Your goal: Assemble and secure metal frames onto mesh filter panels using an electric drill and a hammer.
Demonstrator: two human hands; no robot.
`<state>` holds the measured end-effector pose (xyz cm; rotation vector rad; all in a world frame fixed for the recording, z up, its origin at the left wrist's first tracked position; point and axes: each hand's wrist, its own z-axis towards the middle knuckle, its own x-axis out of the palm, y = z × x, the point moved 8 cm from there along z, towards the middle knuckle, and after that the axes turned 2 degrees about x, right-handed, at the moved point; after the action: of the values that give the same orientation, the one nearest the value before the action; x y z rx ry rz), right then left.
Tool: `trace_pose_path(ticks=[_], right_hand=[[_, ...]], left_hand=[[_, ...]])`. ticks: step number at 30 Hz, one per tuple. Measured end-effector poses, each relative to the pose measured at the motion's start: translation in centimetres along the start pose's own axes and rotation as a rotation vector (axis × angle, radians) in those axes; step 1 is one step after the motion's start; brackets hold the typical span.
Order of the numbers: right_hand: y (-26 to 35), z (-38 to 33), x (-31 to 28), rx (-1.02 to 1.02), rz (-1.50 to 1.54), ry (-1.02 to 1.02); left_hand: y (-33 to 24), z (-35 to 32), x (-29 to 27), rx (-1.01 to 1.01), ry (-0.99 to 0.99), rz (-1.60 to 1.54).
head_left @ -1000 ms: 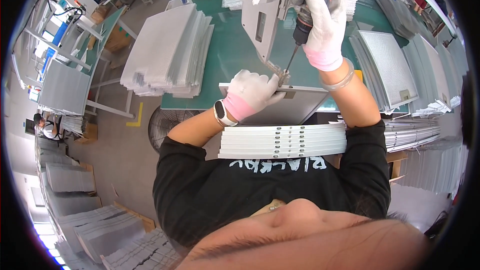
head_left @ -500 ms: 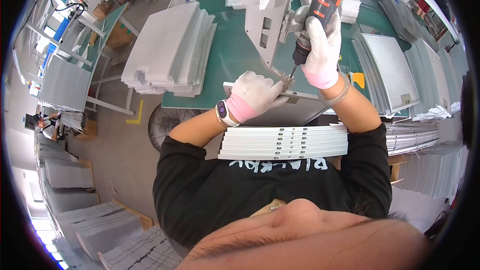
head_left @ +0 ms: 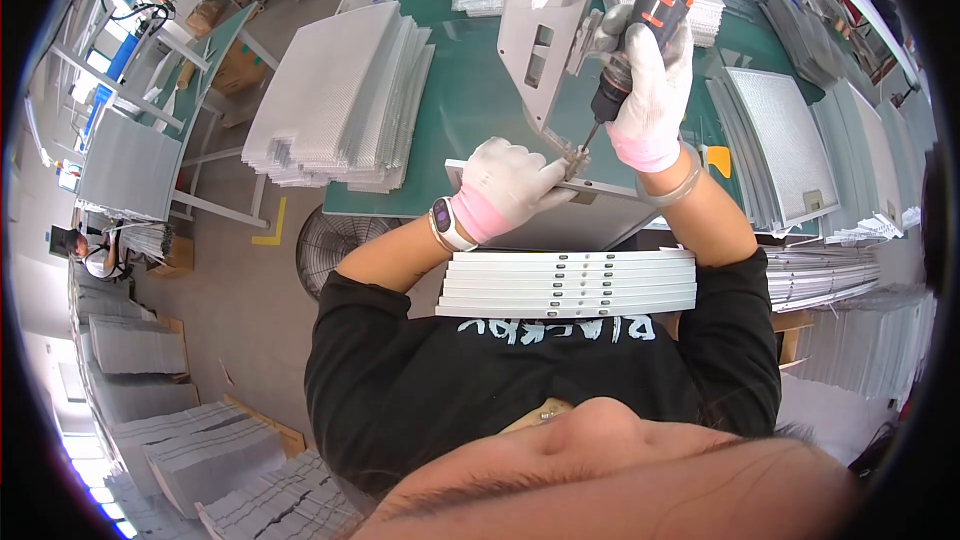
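Your right hand (head_left: pixel 652 100) grips an orange-black power driver (head_left: pixel 665 2), left hand (head_left: pixel 503 187) clamps the flat grey panel (head_left: pixel 600 212); white shirt lettering (head_left: pixel 555 331) near.

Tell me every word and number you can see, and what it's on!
Black shirt: white letters, upside down here; I won't copy them.
Watch: its screen is too small to read.
Orange-and-black drill in the right hand: no letters I can make out.

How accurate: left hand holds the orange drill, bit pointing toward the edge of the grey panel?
Wrong hand: in the head view, the right hand holds the orange drill. Its bit does point toward the edge of the grey panel.
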<state>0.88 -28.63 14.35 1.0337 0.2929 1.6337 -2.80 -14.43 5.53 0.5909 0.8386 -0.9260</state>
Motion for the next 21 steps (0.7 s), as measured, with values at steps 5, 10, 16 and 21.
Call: trace_pose_path(ticks=[5, 10, 16, 21], right_hand=[[0.43, 0.36, -0.46, -0.019, -0.032, -0.059], [0.54, 0.52, -0.43, -0.016, -0.015, -0.064], [0.84, 0.6, -0.12, -0.052, -0.02, -0.071], [0.99, 0.91, -0.11, -0.081, -0.043, -0.075]], left_hand=[[0.02, -0.07, -0.45, 0.001, -0.039, -0.006], [0.15, -0.37, -0.38, -0.001, -0.066, -0.007], [0.11, -0.39, -0.59, -0.012, -0.067, 0.01], [0.3, -0.67, -0.76, -0.022, -0.137, 0.002]])
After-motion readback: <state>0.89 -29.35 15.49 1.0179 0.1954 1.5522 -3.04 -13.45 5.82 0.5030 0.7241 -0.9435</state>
